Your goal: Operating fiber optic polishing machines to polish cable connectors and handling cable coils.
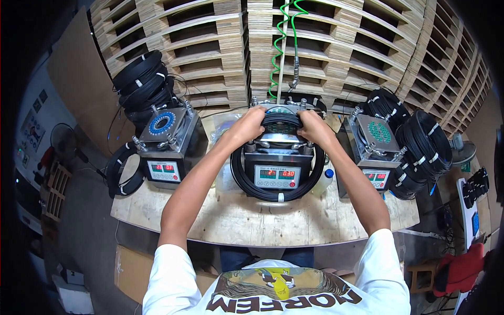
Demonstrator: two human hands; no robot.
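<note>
A large coil of black cable hangs around the front of the middle metal machine. A white tie binds its lower edge. My left hand is closed on the upper left of the coil, and my right hand grips its upper right. Between them the cable's top bundle lies across the machine's upper plate, partly covering it. Below, the lit control panel shows red digits inside the loop. What my fingertips touch behind the coil is hidden.
Similar machines stand left and right. Stacked black cable coils rise behind the left one; more coils sit far right. A blue-capped bottle stands beside the coil. A green air hose hangs before wooden pallets.
</note>
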